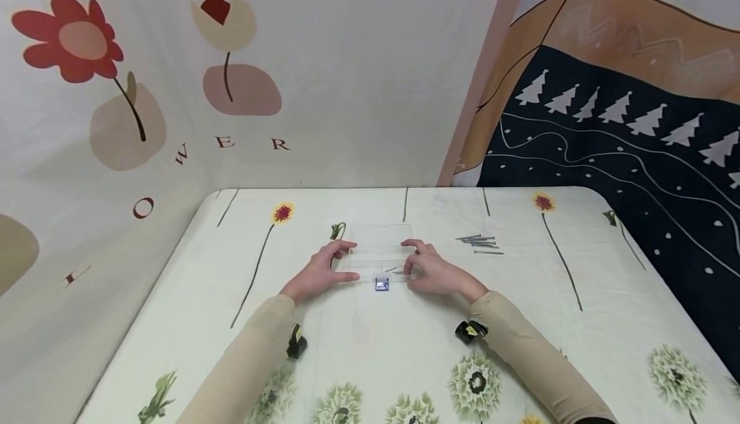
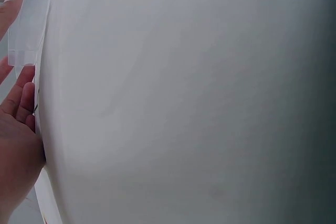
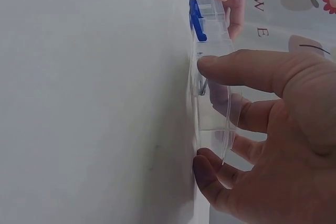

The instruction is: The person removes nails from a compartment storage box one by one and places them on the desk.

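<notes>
A clear plastic box (image 1: pixel 370 265) sits on the table with its compartments showing, a blue latch (image 1: pixel 382 284) on its front side. Inside, toward the right, lie a few nails (image 1: pixel 393 270). My left hand (image 1: pixel 319 273) grips the left end, thumb at the front corner and index finger toward the back. At the other end my right hand (image 1: pixel 436 273) holds the box between thumb and fingers. In the right wrist view the thumb (image 3: pixel 236 72) presses the front wall near a nail, with other fingers behind and under the edge.
Several loose nails (image 1: pixel 478 242) lie on the table to the right of the box, with a single nail (image 1: pixel 488 252) just in front of them. A flower-printed cloth (image 1: pixel 370 347) covers the table. Patterned fabric (image 1: pixel 347 90) hangs behind it.
</notes>
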Action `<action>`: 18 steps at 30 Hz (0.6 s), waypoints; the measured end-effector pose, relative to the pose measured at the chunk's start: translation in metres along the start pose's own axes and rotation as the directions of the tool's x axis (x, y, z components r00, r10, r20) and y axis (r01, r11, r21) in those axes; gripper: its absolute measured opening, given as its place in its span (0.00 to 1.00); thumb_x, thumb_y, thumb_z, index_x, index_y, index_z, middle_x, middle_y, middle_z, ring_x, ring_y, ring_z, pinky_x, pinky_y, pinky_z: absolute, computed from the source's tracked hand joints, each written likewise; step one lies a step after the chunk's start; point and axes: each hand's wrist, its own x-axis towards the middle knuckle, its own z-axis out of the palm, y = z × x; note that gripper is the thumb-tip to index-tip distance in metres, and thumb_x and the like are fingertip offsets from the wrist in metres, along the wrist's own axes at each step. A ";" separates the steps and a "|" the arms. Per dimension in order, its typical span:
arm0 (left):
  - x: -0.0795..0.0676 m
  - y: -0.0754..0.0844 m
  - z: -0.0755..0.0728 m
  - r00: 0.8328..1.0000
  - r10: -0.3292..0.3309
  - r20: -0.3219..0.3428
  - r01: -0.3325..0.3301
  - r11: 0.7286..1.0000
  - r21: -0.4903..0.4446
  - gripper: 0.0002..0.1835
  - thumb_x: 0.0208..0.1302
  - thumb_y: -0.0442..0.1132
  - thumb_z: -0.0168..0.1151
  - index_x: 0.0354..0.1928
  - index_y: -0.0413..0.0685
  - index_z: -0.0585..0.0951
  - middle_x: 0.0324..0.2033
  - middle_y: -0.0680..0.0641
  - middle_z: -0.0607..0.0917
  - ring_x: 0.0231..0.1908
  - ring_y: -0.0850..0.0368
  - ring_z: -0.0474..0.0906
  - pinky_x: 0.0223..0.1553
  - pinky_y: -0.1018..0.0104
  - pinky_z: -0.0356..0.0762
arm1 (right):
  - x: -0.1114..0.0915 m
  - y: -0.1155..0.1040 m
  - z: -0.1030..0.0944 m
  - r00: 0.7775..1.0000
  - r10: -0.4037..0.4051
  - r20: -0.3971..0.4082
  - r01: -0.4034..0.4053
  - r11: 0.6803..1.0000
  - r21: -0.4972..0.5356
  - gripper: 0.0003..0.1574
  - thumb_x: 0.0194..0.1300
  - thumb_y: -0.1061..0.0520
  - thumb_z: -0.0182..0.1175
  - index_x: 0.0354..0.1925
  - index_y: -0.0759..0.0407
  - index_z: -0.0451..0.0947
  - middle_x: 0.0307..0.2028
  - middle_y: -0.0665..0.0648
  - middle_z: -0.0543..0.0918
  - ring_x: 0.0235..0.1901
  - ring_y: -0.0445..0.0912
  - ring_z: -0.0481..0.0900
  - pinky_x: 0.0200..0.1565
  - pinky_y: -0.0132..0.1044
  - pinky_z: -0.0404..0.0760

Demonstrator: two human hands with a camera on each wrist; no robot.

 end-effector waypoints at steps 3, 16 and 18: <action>0.000 0.000 0.000 1.000 -0.004 0.001 0.004 1.000 0.004 0.37 0.51 0.47 0.76 0.64 0.53 0.72 0.54 0.48 0.72 0.53 0.50 0.64 0.55 0.50 0.61 | 0.000 0.001 -0.001 1.000 -0.007 0.004 0.007 1.000 0.014 0.07 0.55 0.63 0.65 0.32 0.54 0.77 0.68 0.65 0.58 0.61 0.63 0.60 0.57 0.55 0.63; -0.002 0.002 0.000 1.000 -0.001 -0.003 0.001 1.000 0.019 0.37 0.52 0.46 0.76 0.64 0.52 0.72 0.54 0.48 0.72 0.52 0.50 0.64 0.54 0.51 0.61 | -0.002 0.005 -0.005 1.000 -0.016 0.019 0.015 0.997 0.082 0.06 0.56 0.61 0.65 0.33 0.51 0.79 0.68 0.62 0.59 0.63 0.64 0.58 0.57 0.66 0.55; -0.002 0.003 0.000 1.000 -0.005 -0.004 0.005 1.000 0.016 0.37 0.51 0.45 0.76 0.64 0.53 0.72 0.53 0.49 0.72 0.52 0.50 0.64 0.54 0.51 0.61 | -0.002 0.006 -0.005 1.000 -0.012 0.019 0.010 0.996 0.089 0.06 0.57 0.61 0.65 0.33 0.51 0.79 0.68 0.61 0.59 0.64 0.64 0.58 0.57 0.67 0.54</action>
